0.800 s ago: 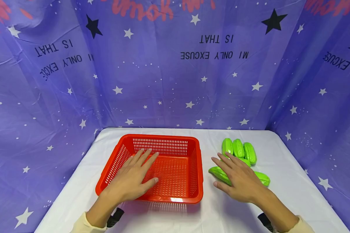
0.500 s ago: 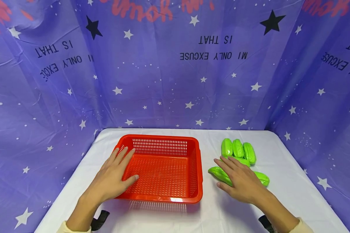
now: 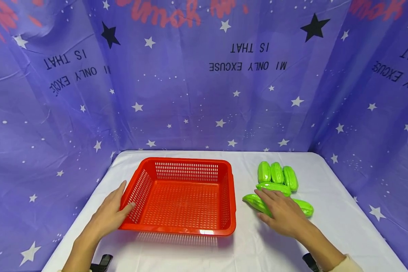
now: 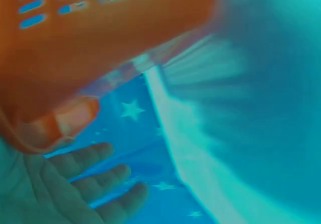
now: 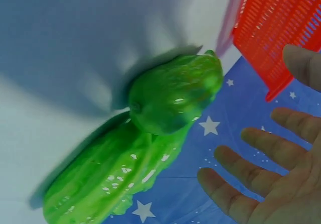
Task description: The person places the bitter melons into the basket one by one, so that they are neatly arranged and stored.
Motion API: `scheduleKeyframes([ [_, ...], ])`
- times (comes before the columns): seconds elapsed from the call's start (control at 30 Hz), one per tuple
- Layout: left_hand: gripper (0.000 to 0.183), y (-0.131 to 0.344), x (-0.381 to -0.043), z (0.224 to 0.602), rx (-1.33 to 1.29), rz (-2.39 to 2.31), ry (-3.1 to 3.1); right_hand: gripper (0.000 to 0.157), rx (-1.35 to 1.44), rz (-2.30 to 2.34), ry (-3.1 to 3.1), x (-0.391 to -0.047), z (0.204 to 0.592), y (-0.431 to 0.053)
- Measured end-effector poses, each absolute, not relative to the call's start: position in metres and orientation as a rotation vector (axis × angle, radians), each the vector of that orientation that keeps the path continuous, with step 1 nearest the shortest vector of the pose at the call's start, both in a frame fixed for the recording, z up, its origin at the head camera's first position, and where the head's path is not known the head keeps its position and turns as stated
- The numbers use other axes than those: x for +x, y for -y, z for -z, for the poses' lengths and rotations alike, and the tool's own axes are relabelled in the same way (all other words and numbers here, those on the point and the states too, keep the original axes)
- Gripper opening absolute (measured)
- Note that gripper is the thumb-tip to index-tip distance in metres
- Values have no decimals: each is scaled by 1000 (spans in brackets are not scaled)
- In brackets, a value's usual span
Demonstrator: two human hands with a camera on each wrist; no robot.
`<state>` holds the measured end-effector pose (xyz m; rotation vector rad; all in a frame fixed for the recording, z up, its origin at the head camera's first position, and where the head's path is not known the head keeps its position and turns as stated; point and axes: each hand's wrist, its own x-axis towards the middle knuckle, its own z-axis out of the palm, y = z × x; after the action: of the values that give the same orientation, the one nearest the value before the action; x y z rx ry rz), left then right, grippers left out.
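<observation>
My left hand (image 3: 105, 215) is at the left side of a red plastic basket (image 3: 187, 229). Its thumb lies over the rim and its straight fingers are outside the wall; the left wrist view shows these fingers (image 4: 100, 179) spread below the basket's side (image 4: 100, 43). Over a long, glossy green ribbed vegetable (image 3: 255, 202) hovers my right hand (image 3: 282, 213), hiding its middle. The right wrist view shows the fingers (image 5: 251, 169) extended and apart from the green vegetables (image 5: 175, 93). Just beyond the right fingertips another green vegetable (image 3: 275, 187) lies crosswise.
Several shorter green vegetables (image 3: 277, 173) lie side by side at the back right. A white cloth covers the table (image 3: 251, 245), and a purple star-printed curtain (image 3: 204, 94) encloses its back and sides. Beside each wrist shows a black strap piece (image 3: 102, 262).
My left hand has moved left and down, from over the basket's inside to its left rim. The right hand has drawn back slightly toward me, uncovering more of the crosswise vegetable.
</observation>
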<state>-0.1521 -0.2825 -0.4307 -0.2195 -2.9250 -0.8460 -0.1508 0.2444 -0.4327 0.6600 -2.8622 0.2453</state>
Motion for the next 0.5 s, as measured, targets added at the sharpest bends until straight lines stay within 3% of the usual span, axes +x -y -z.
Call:
scheduleKeyframes([
  [0.5,74,287,-147,450,-67,1329,2842,72,603,-234,2906,-156,450,-253],
])
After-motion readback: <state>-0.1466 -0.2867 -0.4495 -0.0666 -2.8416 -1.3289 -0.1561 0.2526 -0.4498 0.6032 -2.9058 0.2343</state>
